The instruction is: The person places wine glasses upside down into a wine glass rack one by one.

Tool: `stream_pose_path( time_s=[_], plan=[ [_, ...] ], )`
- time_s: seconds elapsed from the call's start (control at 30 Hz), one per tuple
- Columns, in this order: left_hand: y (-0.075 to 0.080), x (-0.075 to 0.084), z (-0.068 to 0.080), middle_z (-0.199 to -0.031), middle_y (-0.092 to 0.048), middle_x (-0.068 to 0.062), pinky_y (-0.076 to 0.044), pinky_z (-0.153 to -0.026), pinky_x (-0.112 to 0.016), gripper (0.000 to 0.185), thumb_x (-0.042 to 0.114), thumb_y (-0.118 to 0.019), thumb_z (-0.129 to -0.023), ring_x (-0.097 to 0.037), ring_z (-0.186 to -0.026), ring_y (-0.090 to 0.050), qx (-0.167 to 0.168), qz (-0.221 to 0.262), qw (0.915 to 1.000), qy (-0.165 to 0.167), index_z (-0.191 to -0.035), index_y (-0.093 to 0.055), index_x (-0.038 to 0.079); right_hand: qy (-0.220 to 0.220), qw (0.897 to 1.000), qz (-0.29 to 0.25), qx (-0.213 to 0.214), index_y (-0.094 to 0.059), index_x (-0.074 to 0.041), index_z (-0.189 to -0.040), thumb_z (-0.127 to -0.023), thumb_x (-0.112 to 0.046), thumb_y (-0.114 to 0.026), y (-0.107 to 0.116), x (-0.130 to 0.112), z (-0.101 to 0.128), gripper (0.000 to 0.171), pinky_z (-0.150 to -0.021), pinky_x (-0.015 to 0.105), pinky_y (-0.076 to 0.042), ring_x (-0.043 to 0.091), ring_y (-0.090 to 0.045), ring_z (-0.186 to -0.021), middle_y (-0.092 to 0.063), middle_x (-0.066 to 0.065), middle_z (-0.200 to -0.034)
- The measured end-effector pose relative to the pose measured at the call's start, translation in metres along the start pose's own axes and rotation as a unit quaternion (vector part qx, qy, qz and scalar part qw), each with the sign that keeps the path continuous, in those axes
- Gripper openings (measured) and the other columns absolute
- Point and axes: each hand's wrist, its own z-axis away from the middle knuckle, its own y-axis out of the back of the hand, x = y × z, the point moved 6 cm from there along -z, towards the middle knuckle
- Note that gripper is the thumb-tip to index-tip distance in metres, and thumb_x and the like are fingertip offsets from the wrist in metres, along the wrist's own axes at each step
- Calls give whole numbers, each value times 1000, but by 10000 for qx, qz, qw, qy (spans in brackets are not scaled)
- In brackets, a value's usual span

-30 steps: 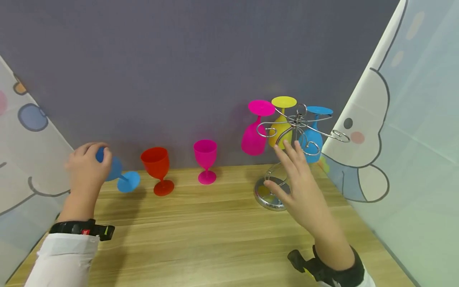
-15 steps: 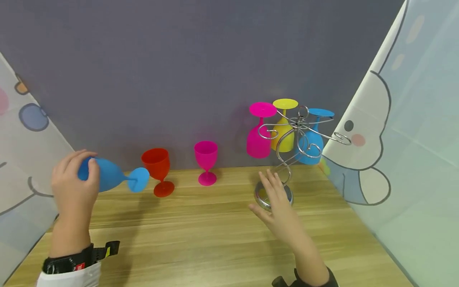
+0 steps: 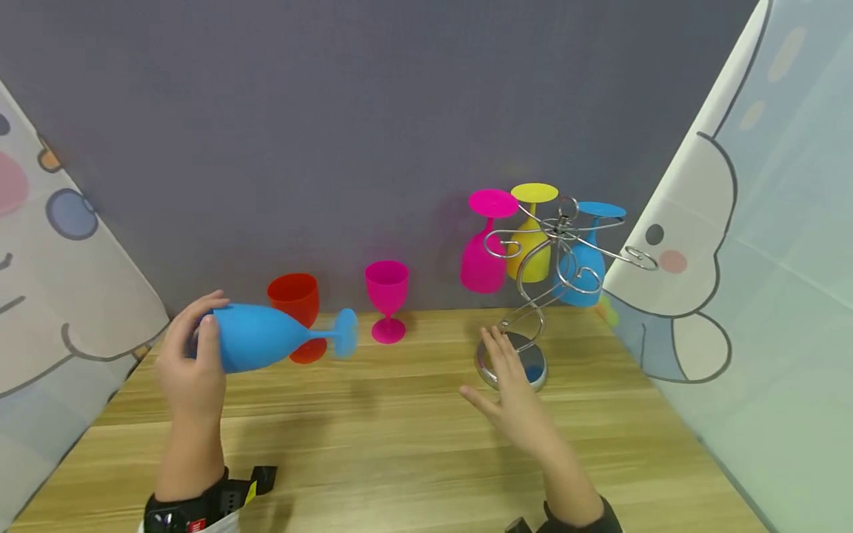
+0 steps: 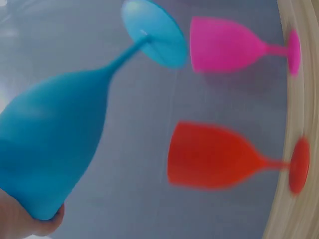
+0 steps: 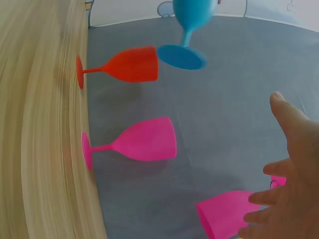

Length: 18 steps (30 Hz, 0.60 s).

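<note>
My left hand point(image 3: 193, 355) grips the bowl of a blue goblet point(image 3: 266, 337) point(image 4: 55, 139) point(image 5: 192, 20), held on its side above the table with its foot pointing right. Behind it a red goblet point(image 3: 295, 300) point(image 4: 219, 157) point(image 5: 124, 64) and a pink goblet point(image 3: 386, 292) point(image 4: 234, 45) point(image 5: 139, 142) stand upright by the back wall. My right hand point(image 3: 513, 389) point(image 5: 291, 169) is open, fingers spread, just in front of the base of a chrome wire rack point(image 3: 533, 296). Pink point(image 3: 483, 252), yellow point(image 3: 529, 240) and blue point(image 3: 585, 263) goblets hang upside down from that rack.
The wooden table point(image 3: 400, 444) ends at a grey back wall point(image 3: 333, 133). Cartoon-printed curtains close in the left side point(image 3: 60, 281) and the right side point(image 3: 733, 259). Bare wood lies between my two hands.
My left hand lifted the blue goblet, turned it onto its side and carried it rightward, in front of the red goblet. My right hand dropped from the rack's arms to near its base.
</note>
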Motion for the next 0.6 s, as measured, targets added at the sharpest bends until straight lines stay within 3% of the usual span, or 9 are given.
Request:
stream_pose_path(
  time_s=[0.1,0.2,0.3,0.4,0.6],
  plan=[
    [-16,0,9,-123,-64,9,-33,-101,-41,34,20,-42,-100,-15,-126,-47,-156,839,9926,864,-117,-66,2,34,9998,-199,-86,-8,-8,-155,-91,-33,-65,0,5,-1,90,-106,72,-17,47,-2,-147,-3,21,-161],
    [-34,-1,19,-126,-62,0,-30,-99,-48,36,22,-40,-102,-21,-128,-41,-299,1802,9708,1555,-119,-62,-1,63,9991,-398,-159,-7,-7,-155,-91,-32,-66,0,8,-1,90,-106,73,-15,47,0,-146,-1,21,-161],
    [-52,-1,30,-129,-58,-3,-31,-96,-46,38,25,-38,-102,-22,-129,-38,-538,2537,9445,2016,-122,-56,-3,97,9982,-524,-284,-5,-9,-156,-91,-34,-65,-2,8,-2,92,-105,74,-15,48,1,-146,3,20,-161],
    [-69,-2,42,-132,-55,-2,-33,-97,-46,38,30,-37,-103,-22,-130,-36,-878,2980,9171,2498,-124,-54,3,153,9977,-552,-374,-2,-11,-156,-91,-35,-64,-3,7,-2,93,-104,75,-14,49,1,-146,5,19,-161],
    [-103,-2,72,-139,-46,-1,-35,-101,-49,33,37,-35,-103,-24,-131,-35,-1491,3562,8511,3556,-123,-52,17,131,9976,-572,-376,-3,-15,-156,-89,-33,-68,-3,6,-3,96,-104,76,-14,46,1,-147,4,17,-162]
  ],
)
